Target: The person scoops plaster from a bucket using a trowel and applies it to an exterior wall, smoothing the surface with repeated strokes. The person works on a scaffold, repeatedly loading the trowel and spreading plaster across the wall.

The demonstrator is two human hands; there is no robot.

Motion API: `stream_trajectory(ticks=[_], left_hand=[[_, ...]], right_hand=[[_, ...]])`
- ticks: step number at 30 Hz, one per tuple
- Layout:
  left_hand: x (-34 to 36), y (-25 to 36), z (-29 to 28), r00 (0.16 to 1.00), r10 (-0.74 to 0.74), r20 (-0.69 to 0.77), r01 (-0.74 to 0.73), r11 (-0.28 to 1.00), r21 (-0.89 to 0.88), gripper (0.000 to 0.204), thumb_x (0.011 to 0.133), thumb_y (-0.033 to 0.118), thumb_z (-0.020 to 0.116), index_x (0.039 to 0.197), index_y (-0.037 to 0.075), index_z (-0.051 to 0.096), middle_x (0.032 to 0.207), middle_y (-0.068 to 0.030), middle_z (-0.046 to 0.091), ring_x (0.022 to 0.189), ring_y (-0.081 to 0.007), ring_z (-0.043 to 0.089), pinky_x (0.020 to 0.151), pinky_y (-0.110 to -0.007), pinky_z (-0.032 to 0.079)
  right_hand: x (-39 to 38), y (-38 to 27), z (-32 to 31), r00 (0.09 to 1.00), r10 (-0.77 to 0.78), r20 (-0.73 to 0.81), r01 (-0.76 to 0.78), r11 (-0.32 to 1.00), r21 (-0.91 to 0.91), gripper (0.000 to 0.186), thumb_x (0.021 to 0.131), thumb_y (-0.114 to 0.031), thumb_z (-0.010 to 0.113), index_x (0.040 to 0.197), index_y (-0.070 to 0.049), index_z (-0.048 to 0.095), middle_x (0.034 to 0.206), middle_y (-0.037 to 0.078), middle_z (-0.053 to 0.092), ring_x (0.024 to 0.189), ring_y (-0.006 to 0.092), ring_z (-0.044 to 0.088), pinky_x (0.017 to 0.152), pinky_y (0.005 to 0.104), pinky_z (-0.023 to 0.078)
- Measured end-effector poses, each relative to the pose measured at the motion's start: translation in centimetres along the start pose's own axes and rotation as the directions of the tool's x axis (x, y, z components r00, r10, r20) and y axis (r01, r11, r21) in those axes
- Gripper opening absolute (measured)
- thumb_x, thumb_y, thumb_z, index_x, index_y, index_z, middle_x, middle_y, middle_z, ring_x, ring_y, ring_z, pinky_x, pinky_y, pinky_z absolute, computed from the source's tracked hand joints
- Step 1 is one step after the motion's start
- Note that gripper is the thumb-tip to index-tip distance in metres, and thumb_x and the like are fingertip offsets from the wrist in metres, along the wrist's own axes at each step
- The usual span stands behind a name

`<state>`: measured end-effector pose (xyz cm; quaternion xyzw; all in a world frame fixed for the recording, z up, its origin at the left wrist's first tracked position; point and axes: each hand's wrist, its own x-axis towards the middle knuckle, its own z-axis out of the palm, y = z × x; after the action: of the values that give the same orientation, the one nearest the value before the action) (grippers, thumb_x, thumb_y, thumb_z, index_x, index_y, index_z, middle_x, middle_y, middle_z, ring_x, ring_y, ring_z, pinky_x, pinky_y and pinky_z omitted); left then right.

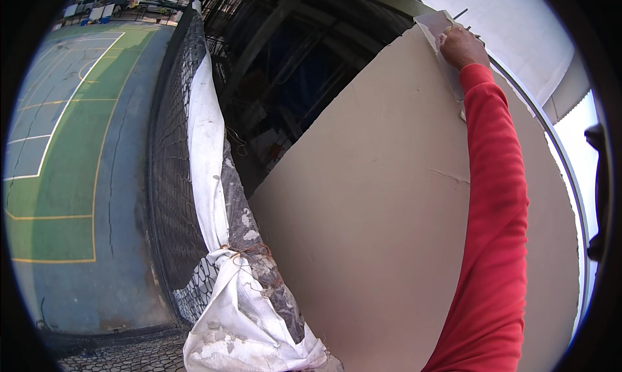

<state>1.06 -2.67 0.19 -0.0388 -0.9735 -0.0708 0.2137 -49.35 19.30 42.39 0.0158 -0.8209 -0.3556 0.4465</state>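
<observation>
A large beige board (363, 242) with a ragged left edge fills the right half of the head view. My right hand (462, 46), at the end of a red sleeve, is closed at the board's top corner, over a greyish flat strip (440, 64) lying along that part. Its fingers are curled round something small that I cannot make out, and a thin dark rod (460, 14) pokes out beside them. My left hand is not in view.
Left of the board runs a rough wall top with white sheeting (207, 145) tied over it and black netting (168, 197). Beyond lies a green and blue sports court (78, 178). Dark framework (272, 61) stands behind the board; a curved rail (551, 139) borders the right.
</observation>
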Motion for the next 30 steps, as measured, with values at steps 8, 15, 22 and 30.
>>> stream_trajectory(ticks=[8,15,22,30], left_hand=[[0.6,0.0,0.2,1.000,0.005,0.020,-0.004,0.999,-0.039,0.026,0.102,0.025,0.060,0.117,0.011,0.074,0.109,-0.0127,0.067,0.099,-0.0253,0.066,0.085,-0.043,0.055],[0.8,0.0,0.0,0.999,0.014,0.039,-0.012,0.998,-0.055,0.029,0.103,0.027,0.057,0.120,0.009,0.072,0.111,-0.0144,0.067,0.100,-0.0276,0.066,0.085,-0.045,0.055],[0.5,-0.3,-0.2,0.998,0.025,0.063,-0.020,0.996,-0.083,0.033,0.104,0.029,0.054,0.123,0.007,0.071,0.112,-0.0161,0.067,0.100,-0.0300,0.067,0.085,-0.047,0.055],[0.2,-0.6,-0.5,0.995,0.030,0.090,-0.020,0.994,-0.111,0.037,0.106,0.031,0.051,0.127,0.005,0.069,0.113,-0.0180,0.067,0.101,-0.0326,0.067,0.085,-0.049,0.056]], right_hand=[[3.3,0.2,2.6,0.997,-0.032,0.063,0.038,0.994,-0.098,0.042,0.105,-0.029,0.048,0.131,-0.005,0.071,0.135,0.020,0.068,0.122,0.0379,0.068,0.106,0.0494,0.053],[1.3,-5.6,6.8,0.964,-0.076,0.255,0.075,0.997,0.015,0.044,0.104,-0.035,0.052,0.133,-0.008,0.070,0.134,0.019,0.070,0.122,0.0391,0.068,0.105,0.0497,0.054],[-11.1,-15.9,11.4,0.900,-0.180,0.396,0.115,0.976,0.183,0.032,0.101,-0.022,0.055,0.122,-0.007,0.074,0.128,0.017,0.073,0.118,0.0362,0.070,0.100,0.0465,0.057],[-25.3,-26.1,17.8,0.788,-0.392,0.476,0.258,0.911,0.323,0.029,0.103,-0.018,0.054,0.124,-0.005,0.069,0.123,0.016,0.075,0.112,0.0336,0.074,0.092,0.0454,0.060]])
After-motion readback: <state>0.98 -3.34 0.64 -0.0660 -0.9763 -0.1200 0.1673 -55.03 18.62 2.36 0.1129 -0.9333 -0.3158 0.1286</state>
